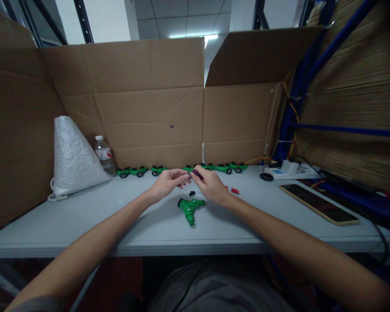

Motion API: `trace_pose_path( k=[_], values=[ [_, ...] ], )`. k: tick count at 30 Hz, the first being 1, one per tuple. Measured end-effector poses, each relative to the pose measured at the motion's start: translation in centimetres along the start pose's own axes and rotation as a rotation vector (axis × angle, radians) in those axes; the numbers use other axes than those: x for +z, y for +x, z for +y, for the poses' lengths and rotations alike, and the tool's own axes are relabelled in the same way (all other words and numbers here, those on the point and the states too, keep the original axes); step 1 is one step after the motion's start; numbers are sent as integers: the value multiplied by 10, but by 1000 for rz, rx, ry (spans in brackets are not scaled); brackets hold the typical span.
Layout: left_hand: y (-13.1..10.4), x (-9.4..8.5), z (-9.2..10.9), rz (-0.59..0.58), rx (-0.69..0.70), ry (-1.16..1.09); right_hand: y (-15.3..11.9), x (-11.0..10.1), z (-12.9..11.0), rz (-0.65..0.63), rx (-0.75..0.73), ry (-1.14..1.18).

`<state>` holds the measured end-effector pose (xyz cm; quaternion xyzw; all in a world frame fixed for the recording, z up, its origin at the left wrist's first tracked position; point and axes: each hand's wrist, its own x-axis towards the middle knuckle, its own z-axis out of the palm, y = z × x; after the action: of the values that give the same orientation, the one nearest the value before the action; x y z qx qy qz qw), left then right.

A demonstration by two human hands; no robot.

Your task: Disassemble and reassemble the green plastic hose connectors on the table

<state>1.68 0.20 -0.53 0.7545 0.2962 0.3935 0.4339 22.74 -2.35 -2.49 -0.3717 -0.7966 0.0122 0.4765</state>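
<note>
My left hand (pixel 169 183) is closed, its thumb and fingers pinching a small dark part (pixel 189 173) too small to name. Right beside it, my right hand (pixel 211 185) is wrapped round a short dark handle (pixel 197 174); its working end is not clear. Both hands meet just above the table. Below them lies a green Y-shaped piece (pixel 190 210) with a black end, and a small black piece (pixel 191 193) rests between it and the fingers. To the right, a red-handled tool (pixel 232 190) is partly hidden by my right hand.
Green toy cars with black wheels (pixel 132 172) line the back of the white table (pixel 143 242). At left stand a white wrapped bundle (pixel 73 160) and a water bottle (pixel 104 155). A phone (pixel 318 203), power strip (pixel 289 171) and black disc (pixel 266 177) lie at right. Cardboard walls (pixel 149 112) surround it.
</note>
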Motion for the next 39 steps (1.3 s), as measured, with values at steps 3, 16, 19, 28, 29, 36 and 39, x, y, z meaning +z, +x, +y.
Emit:
trace_pose_path(
  k=[3, 16, 19, 28, 29, 36, 39],
  values=[
    [-2, 1, 4, -16, -8, 3, 0, -1, -1, 2, -15, 13],
    [-3, -1, 4, -6, -44, -26, 1, -6, -6, 29, -40, 49],
    [-1, -6, 0, 23, -45, 18, 1, -8, -5, 51, -25, 22],
    [5, -13, -22, 17, 105, 476, 0, -1, 9, -165, 179, -301],
    [5, -13, -23, 7, 120, 543, 0, -1, 10, -212, 213, -332],
    [0, -18, -21, -62, 177, 869, 0, -3, 9, -464, 343, -430],
    [1, -17, -22, -105, 173, 889, -1, -3, 9, -485, 349, -444]
  ],
)
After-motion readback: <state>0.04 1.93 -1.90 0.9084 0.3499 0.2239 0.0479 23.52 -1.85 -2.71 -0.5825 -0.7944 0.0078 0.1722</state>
